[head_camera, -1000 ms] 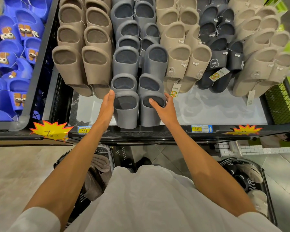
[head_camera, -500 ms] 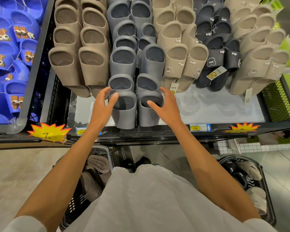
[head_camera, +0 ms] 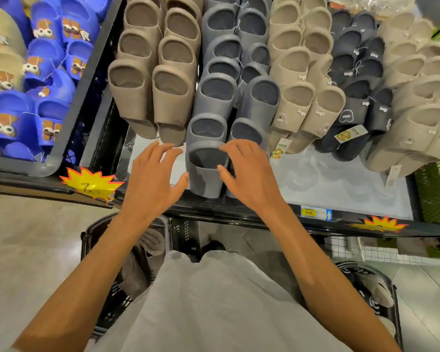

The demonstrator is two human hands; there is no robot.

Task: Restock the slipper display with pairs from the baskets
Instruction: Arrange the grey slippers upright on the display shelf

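We are hovering both hands over the front pair of slate-grey moulded foam slippers, standing at the near edge of the white display shelf. Our left hand is spread wide, fingers released, holding nothing; our right hand is splayed over the pair's right slipper (largely hidden), apparently not gripping. A careless nudge is risking tipping the pair off toward the black plastic baskets below.
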